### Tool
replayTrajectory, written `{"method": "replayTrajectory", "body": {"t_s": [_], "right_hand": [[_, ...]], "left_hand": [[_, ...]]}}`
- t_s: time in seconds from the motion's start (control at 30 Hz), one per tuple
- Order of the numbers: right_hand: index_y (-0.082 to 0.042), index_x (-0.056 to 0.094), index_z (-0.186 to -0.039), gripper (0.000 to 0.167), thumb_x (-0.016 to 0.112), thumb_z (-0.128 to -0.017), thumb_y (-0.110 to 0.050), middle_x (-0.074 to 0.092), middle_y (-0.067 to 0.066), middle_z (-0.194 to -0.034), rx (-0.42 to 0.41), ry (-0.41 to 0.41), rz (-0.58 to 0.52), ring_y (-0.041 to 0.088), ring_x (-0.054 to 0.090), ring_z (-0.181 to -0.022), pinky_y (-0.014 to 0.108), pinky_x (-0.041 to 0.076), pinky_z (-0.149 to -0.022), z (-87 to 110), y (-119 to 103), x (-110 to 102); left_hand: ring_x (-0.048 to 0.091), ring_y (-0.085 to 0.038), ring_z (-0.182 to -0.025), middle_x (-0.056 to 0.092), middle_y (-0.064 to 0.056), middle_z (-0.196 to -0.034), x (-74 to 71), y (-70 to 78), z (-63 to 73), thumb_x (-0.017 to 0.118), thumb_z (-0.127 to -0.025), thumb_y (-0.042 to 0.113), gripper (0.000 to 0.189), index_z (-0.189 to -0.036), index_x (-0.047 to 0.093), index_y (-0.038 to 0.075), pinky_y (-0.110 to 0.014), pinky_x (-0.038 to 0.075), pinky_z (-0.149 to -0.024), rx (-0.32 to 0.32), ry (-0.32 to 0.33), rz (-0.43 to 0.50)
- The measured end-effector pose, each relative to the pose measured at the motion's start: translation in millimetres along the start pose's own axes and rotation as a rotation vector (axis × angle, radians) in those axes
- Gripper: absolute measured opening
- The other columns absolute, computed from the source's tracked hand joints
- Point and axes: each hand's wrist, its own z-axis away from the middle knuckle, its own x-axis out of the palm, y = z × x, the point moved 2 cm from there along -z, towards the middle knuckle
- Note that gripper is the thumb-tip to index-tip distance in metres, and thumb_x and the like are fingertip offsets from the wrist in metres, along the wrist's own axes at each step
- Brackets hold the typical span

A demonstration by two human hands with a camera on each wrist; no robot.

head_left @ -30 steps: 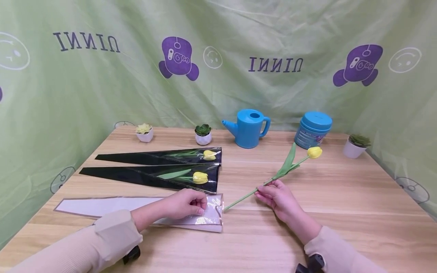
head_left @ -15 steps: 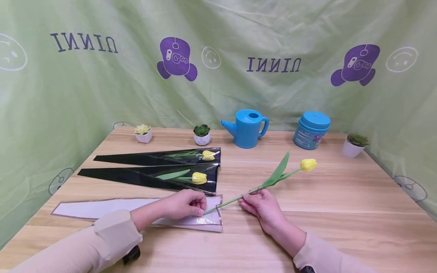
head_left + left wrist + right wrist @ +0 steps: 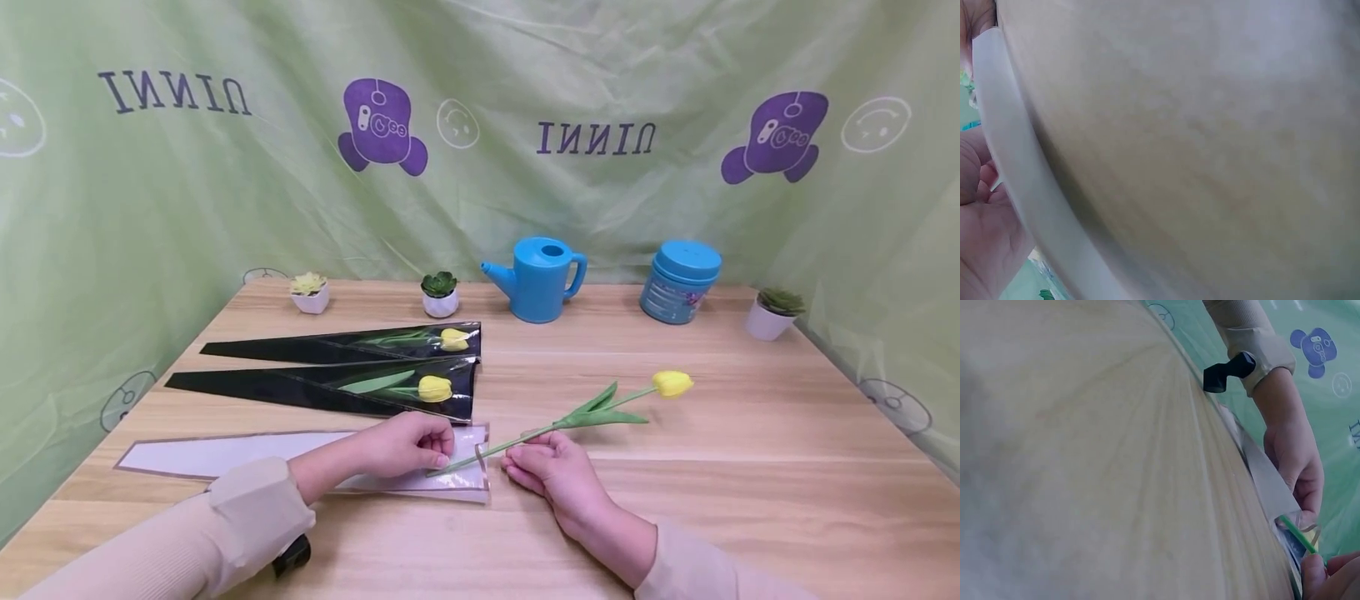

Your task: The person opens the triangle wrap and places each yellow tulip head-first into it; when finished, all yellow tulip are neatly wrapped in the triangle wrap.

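Note:
My right hand (image 3: 558,483) pinches the green stem of a yellow tulip (image 3: 672,383). Its bloom points right, and the stem's lower end lies within the mouth of a white flower sleeve (image 3: 247,454) with a brown border and clear front. Over the sleeve's right part, my left hand (image 3: 408,446) has curled fingers and pinches the clear film. From the right wrist view, the sleeve mouth (image 3: 1282,515) gapes around the green stem (image 3: 1297,534). The left wrist view shows part of the left hand (image 3: 991,231) beside a pale sleeve edge (image 3: 1016,144); its fingertips are hidden there.
Two black sleeves (image 3: 247,387), each with a yellow tulip inside, lie behind the white one. Along the back stand small potted succulents (image 3: 440,296), a blue watering can (image 3: 538,283) and a blue lidded tub (image 3: 678,287). A green printed cloth (image 3: 480,200) encloses the table.
My right hand has moved left and slightly down with the tulip. The stem's end has gone from just outside the sleeve mouth to inside it. My left hand has stayed nearly still.

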Motion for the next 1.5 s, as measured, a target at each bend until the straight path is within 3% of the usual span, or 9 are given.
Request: {"method": "replayTrajectory", "body": {"t_s": [0.4, 0.6, 0.83, 0.97, 1.07, 1.13, 1.27, 1.5], "right_hand": [[0.017, 0.048, -0.109, 0.03, 0.058, -0.084, 0.003, 0.068, 0.01, -0.084, 0.077, -0.085, 0.091, 0.015, 0.067, -0.078, 0.026, 0.053, -0.074, 7.2, -5, -1], [0.014, 0.052, -0.11, 0.03, 0.06, -0.084, 0.0, 0.069, 0.01, -0.085, 0.053, -0.153, 0.176, 0.015, 0.067, -0.078, 0.028, 0.053, -0.074, 1.3, -23, -14], [0.01, 0.054, -0.115, 0.037, 0.061, -0.089, -0.015, 0.065, 0.015, -0.1, -0.06, -0.325, 0.537, 0.017, 0.064, -0.089, 0.031, 0.052, -0.08, -13.7, -61, -45], [0.002, 0.06, -0.116, 0.036, 0.061, -0.089, -0.022, 0.064, 0.017, -0.108, -0.238, -0.431, 0.869, 0.019, 0.062, -0.095, 0.027, 0.051, -0.08, -22.1, -80, -64], [-0.004, 0.064, -0.114, 0.033, 0.063, -0.088, -0.024, 0.066, 0.01, -0.109, -0.381, -0.456, 1.1, 0.017, 0.062, -0.097, 0.026, 0.05, -0.08, -29.0, -88, -75], [-0.007, 0.065, -0.113, 0.032, 0.065, -0.086, -0.024, 0.066, 0.006, -0.11, -0.43, -0.459, 1.197, 0.017, 0.061, -0.099, 0.028, 0.05, -0.082, -33.4, -90, -82], [-0.01, 0.064, -0.116, 0.037, 0.07, -0.082, -0.022, 0.064, 0.003, -0.115, -0.441, -0.487, 1.272, 0.022, 0.058, -0.106, 0.041, 0.047, -0.089, -40.8, -91, -93], [-0.011, 0.058, -0.125, 0.053, 0.075, -0.076, -0.023, 0.055, 0.014, -0.129, -0.37, -0.557, 1.368, 0.036, 0.049, -0.118, 0.054, 0.039, -0.094, -50.3, -93, -101]], "left_hand": [[0.046, -0.01, -0.068, 0.047, 0.005, -0.069, -1.7, 1.6, 1.4, 0.065, -0.084, 0.009, 0.009, -0.082, 0.057, 0.012, -0.023, 0.039, -0.064, 0.029, -0.003, 0.001], [0.046, -0.009, -0.068, 0.048, 0.005, -0.07, -0.9, 1.7, 2.1, 0.066, -0.084, 0.008, 0.01, -0.083, 0.057, 0.011, -0.022, 0.039, -0.064, 0.046, -0.004, -0.002], [0.046, -0.011, -0.07, 0.048, 0.006, -0.071, 0.5, 2.1, 2.4, 0.065, -0.085, 0.008, 0.01, -0.083, 0.056, 0.014, -0.024, 0.039, -0.065, 0.031, -0.012, -0.021], [0.047, -0.012, -0.071, 0.048, 0.005, -0.072, 0.6, 1.9, 2.2, 0.064, -0.085, 0.007, 0.011, -0.084, 0.057, 0.014, -0.024, 0.039, -0.066, 0.022, -0.014, -0.027], [0.047, -0.013, -0.073, 0.048, 0.005, -0.073, 0.4, 1.3, 2.6, 0.064, -0.085, 0.007, 0.011, -0.084, 0.057, 0.014, -0.025, 0.039, -0.066, 0.01, -0.015, -0.03], [0.047, -0.013, -0.073, 0.048, 0.005, -0.073, 0.6, 1.2, 2.9, 0.064, -0.085, 0.007, 0.01, -0.085, 0.057, 0.014, -0.025, 0.039, -0.067, 0.01, -0.015, -0.034], [0.047, -0.012, -0.072, 0.048, 0.005, -0.073, 1.2, 1.8, 3.6, 0.063, -0.085, 0.006, 0.009, -0.085, 0.057, 0.013, -0.024, 0.039, -0.067, 0.022, -0.014, -0.042], [0.047, -0.013, -0.074, 0.048, 0.005, -0.074, 0.5, 0.8, 3.2, 0.062, -0.086, 0.006, 0.007, -0.086, 0.058, 0.012, -0.025, 0.039, -0.067, 0.019, -0.018, -0.038]]}}
